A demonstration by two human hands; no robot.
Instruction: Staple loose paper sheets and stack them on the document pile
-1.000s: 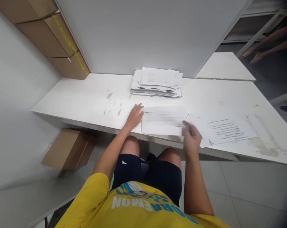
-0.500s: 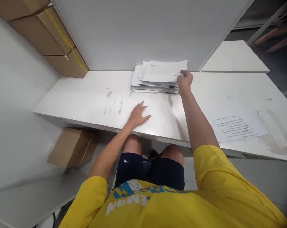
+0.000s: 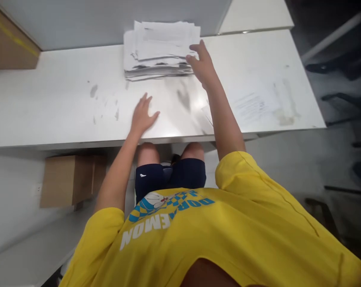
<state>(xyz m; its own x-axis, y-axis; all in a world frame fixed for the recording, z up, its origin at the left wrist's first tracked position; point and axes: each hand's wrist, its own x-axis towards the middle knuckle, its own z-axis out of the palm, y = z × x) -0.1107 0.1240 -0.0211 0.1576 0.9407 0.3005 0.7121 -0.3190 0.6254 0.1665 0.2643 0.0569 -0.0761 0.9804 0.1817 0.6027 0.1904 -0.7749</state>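
Observation:
A thick pile of white papers (image 3: 165, 42) lies at the back of the white desk (image 3: 63, 95), its top sheets slightly out of line with those below. At the pile's right edge is my right hand (image 3: 202, 63), open, with thumb and fingers apart over the sheets' corner. Whether the fingertips touch the paper I cannot tell. My left hand (image 3: 142, 115) rests open on the desk in front of the pile, fingers spread and holding nothing.
A printed sheet (image 3: 252, 107) lies on the desk right of my right forearm. A grey partition (image 3: 108, 24) rises behind the pile. Cardboard boxes stand at the back left (image 3: 11, 44) and under the desk (image 3: 61, 179). Dark chair parts (image 3: 348, 99) are blurred at right.
My right hand has loosened from the top sheet's edge, its fingers now apart. My left hand still rests on the desk. The whole view has shifted, with the desk appearing further up and left.

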